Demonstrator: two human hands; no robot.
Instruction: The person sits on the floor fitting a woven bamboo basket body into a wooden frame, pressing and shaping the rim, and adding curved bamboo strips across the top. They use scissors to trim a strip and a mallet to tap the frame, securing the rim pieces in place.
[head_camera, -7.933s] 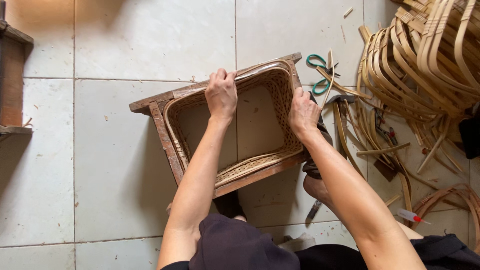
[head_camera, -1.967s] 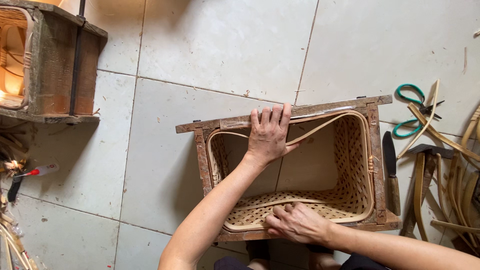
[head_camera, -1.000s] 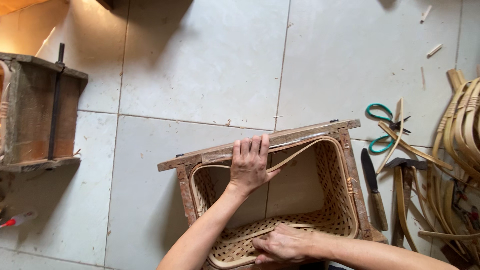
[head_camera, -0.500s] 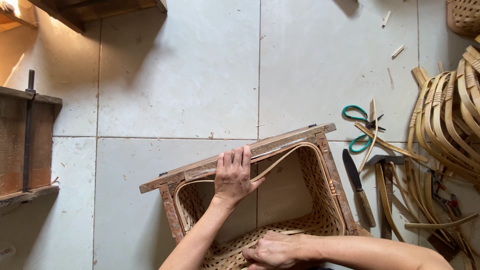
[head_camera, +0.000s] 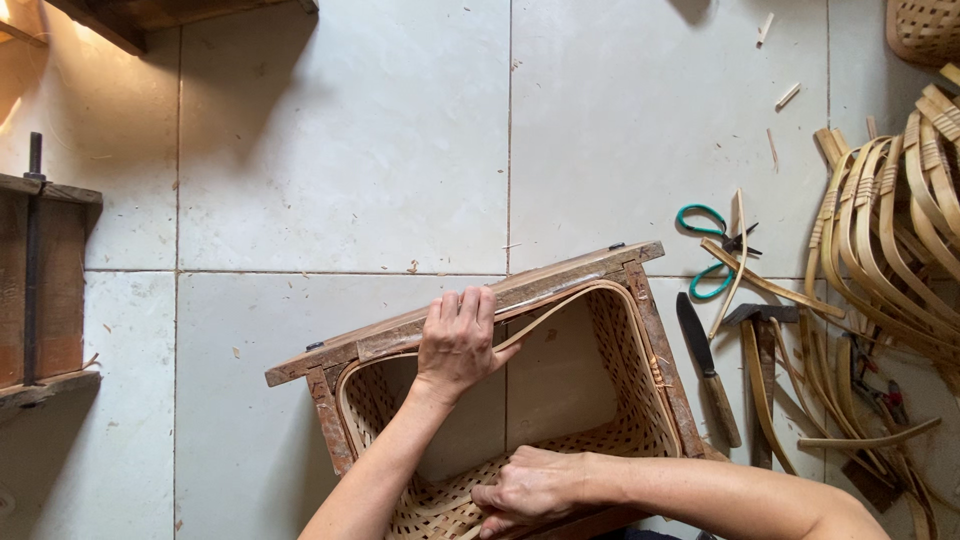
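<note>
A woven bamboo basket (head_camera: 630, 400) sits inside a rectangular wooden frame (head_camera: 560, 280) on the tiled floor. My left hand (head_camera: 458, 340) presses flat on the frame's far rail and on the bamboo rim strip (head_camera: 560, 308) that curves along the basket's top edge. My right hand (head_camera: 535, 488) is at the near side, fingers pinching the woven wall and rim strip there. The near edge of the frame is cut off by the picture's bottom.
To the right of the frame lie a knife (head_camera: 708, 370), a hammer (head_camera: 758, 385), green-handled scissors (head_camera: 708, 250) and a pile of bent bamboo strips (head_camera: 890, 250). Another wooden frame (head_camera: 45, 290) stands at the left edge. A woven basket (head_camera: 925, 28) shows at the top right.
The view has drifted so the frame sits lower and further right. My left hand stays on the far rail; my right hand stays low on the near rim.
</note>
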